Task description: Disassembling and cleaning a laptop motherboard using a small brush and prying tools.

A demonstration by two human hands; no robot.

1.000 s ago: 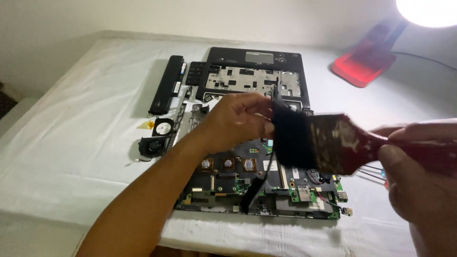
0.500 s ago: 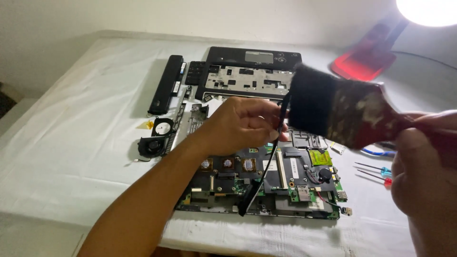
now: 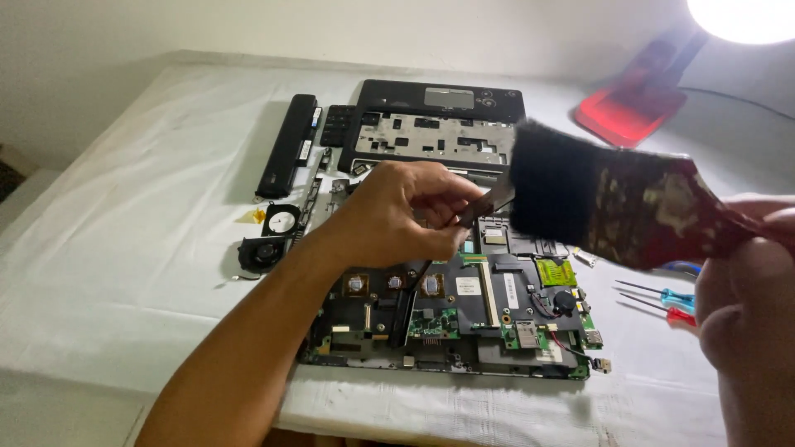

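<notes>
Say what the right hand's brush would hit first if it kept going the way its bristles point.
Probably the left hand: the brush held by the right hand points its bristles leftward at it. Depth is unclear, so it could pass above.

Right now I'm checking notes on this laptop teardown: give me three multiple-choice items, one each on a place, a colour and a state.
1. Where does the long black battery bar lie?
A. Left of the palm-rest cover
B. On the circuit board
C. Under the lamp

2. What colour is the lamp base?
A. Green
B. Red
C. White

3. What is the right hand doing?
A. Lying flat and open
B. Gripping the wide brush
C. Holding a screwdriver

Answers:
1 A, it rests on the white cloth beside the cover.
2 B, it shows red under the bright light.
3 B, its fingers close on the brush handle, bristles above the circuit board.
</notes>
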